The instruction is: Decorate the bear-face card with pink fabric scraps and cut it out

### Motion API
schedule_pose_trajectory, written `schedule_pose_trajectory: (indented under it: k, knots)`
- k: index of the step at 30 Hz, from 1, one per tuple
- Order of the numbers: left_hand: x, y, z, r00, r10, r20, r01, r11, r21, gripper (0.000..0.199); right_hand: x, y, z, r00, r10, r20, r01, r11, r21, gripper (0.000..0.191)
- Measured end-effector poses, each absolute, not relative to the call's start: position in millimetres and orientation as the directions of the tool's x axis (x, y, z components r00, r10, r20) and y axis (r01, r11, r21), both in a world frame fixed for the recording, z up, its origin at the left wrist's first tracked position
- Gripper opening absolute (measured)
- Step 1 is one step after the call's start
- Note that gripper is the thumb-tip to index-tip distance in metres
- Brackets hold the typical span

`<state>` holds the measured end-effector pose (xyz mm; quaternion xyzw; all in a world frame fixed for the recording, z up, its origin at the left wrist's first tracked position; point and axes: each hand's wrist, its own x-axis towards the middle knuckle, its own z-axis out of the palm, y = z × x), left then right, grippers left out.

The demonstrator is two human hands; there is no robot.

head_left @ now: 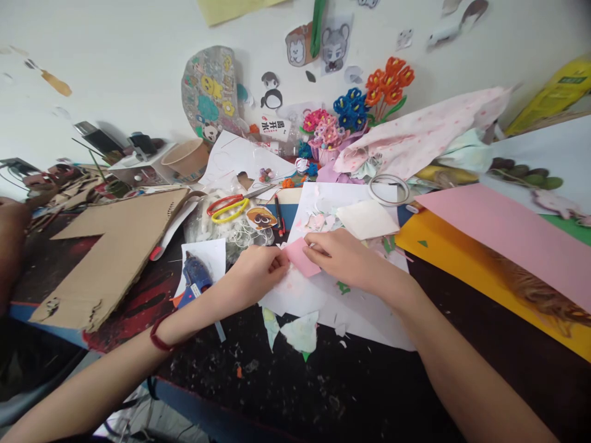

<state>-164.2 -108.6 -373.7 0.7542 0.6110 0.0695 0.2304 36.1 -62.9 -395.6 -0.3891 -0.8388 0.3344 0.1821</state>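
A small pink paper piece [302, 257] is held between my two hands, over white paper sheets [341, 307] on the dark table. My left hand [265, 271] pinches its left edge, fingers curled together. On its upper right side, my right hand [330, 252] grips it between thumb and fingers. Beyond my right hand lies a cream paper square [368, 219]. Small pink and green scraps are scattered about the sheets. Pale green paper scraps [300, 332] rest at the near edge of the white paper.
At the left are a cut cardboard sheet [115, 252] and a blue glue gun [196, 271]. Scissors [231, 206], a tape roll [389, 189] and craft flowers [325, 129] stand farther back. Pink card [512, 240] covers the right. Another person's arm [12, 240] shows at far left.
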Motion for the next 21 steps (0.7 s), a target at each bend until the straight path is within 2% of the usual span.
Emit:
schedule_pose_trajectory:
  k: [5, 13, 17, 21]
  knots:
    - [-164, -111, -372, 0.218, 0.964, -0.150, 0.898, -0.138, 0.417, 0.015, 35, -62, -396, -0.633, 0.772, 0.051, 0.534, 0.484, -0.693, 0.035]
    - [-159, -117, -380, 0.265, 0.960, -0.090, 0.930, -0.230, 0.288, 0.011, 35, -63, -396, -0.632, 0.773, 0.051, 0.543, 0.490, -0.682, 0.034]
    - [-163, -112, -378, 0.222, 0.971, -0.086, 0.948, -0.194, 0.254, 0.013, 34, -64, -393, -0.631, 0.775, 0.040, 0.553, 0.485, -0.677, 0.034]
    - [-176, -111, -367, 0.204, 0.979, 0.018, 0.964, -0.204, 0.170, 0.013, 34, -66, -388, -0.625, 0.781, 0.006, 0.578, 0.467, -0.669, 0.034]
